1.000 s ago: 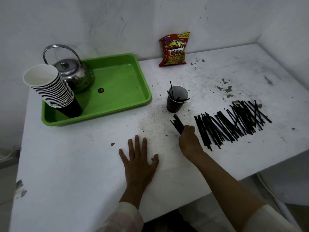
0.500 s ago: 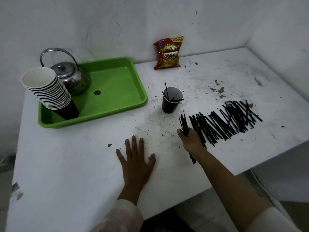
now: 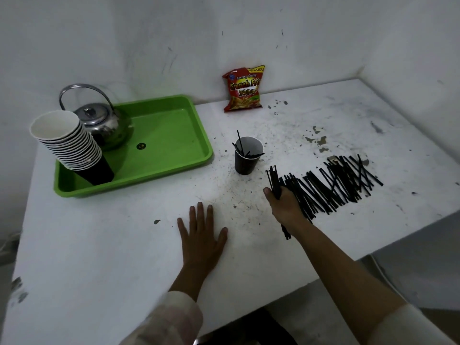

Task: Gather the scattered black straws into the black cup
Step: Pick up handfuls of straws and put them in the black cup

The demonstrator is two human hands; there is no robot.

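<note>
- The right hand (image 3: 283,207) is clenched around a bundle of black straws (image 3: 273,180); the bundle's upper ends fan out above the fist and its lower ends poke out beneath the wrist toward the desk's near edge.
- The left hand (image 3: 201,235) lies flat on the desk (image 3: 99,245), palm down and fingers spread, grasping nothing, near the middle of the near edge.
- The black cup (image 3: 246,158) stands upright around the middle of the desk, just beyond the right hand and apart from it, with a few straws already leaning inside it.
- The loose straws (image 3: 336,185) lie in a rough row on the desk's right half, running from beside the right hand out toward the right edge, many of them crossing one another.
- A green tray (image 3: 171,125) sits by the far left corner, holding a tilted stack of paper cups (image 3: 69,143) and a metal kettle (image 3: 99,120) behind it.
- A red snack bag (image 3: 244,89) leans against the wall at the desk's far edge.
- The desk's white top is speckled with dark flecks and chipped patches.
</note>
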